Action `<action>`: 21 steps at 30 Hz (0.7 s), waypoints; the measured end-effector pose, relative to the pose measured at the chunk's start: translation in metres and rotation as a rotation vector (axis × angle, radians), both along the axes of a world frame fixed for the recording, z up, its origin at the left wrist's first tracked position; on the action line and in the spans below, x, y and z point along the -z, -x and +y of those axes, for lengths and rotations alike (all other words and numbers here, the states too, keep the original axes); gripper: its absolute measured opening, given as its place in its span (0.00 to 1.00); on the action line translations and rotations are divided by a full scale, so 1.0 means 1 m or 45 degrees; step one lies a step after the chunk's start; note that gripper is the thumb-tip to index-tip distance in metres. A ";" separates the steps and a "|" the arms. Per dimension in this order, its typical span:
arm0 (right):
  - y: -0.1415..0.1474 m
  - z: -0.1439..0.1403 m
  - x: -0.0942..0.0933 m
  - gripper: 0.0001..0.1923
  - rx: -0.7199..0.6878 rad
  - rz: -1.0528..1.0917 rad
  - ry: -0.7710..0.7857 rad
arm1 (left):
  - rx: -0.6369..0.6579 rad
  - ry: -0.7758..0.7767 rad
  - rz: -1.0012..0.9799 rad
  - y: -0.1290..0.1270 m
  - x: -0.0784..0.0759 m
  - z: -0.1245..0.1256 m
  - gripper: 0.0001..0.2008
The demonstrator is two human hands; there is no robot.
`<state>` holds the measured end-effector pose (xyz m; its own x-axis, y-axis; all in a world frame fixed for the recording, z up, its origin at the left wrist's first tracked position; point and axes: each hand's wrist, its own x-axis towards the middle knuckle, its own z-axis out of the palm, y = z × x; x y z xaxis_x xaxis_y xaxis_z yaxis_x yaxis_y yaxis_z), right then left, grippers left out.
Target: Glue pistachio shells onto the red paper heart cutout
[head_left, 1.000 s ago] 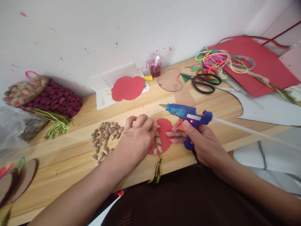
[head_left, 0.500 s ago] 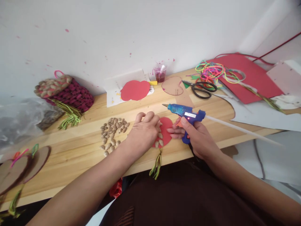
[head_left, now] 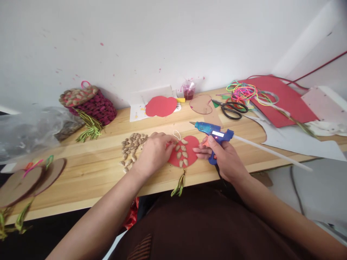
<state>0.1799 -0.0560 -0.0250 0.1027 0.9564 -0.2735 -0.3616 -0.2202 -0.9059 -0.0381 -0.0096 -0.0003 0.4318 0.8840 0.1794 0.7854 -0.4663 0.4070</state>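
1. Dark brown cloth (head_left: pixel 211 227) of the person's clothing fills the near foreground below the table edge; both bare forearms reach forward over it.
2. Green and yellow tassel (head_left: pixel 179 186) hangs over the front edge of the wooden table (head_left: pixel 89 173), just under the red shape.
3. Right hand (head_left: pixel 226 160) is clenched around the grip of the blue glue gun (head_left: pixel 213 130), index finger lying along its body. A white label on the gun carries print too small to read; a small red light glows beside it. The metal nozzle points left, and a white glue stick (head_left: pixel 271 153) juts from the rear toward the right.
4. Left hand (head_left: pixel 154 151) lies flat and relaxed, grasping nothing, fingertips (head_left: pixel 170 139) touching the left rim of the red shape.
5. Red paper shape (head_left: pixel 184 155) lies on the table between the two hands, near the front edge. Pale seeds are set on it in short rows, and a thin white loop sits at its top.
6. Loose seeds (head_left: pixel 132 146) lie in a heap just left of the left hand.
7. Farther back lie a second red cut-out (head_left: pixel 161 106), a brown cardboard shape (head_left: pixel 201 104), black scissors (head_left: pixel 231 108), neon cords (head_left: pixel 244 91) and a red sheet (head_left: pixel 279 101).
8. At the far left, by the wall, stands a dark red woven basket (head_left: pixel 93 104).
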 end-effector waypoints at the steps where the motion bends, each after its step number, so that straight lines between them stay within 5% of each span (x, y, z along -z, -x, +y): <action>1: 0.000 0.000 0.001 0.21 0.004 -0.001 -0.001 | -0.021 0.012 0.005 -0.002 0.001 0.000 0.09; 21: -0.001 0.001 0.004 0.24 0.005 -0.010 0.005 | -0.095 0.138 0.209 -0.020 -0.004 0.012 0.09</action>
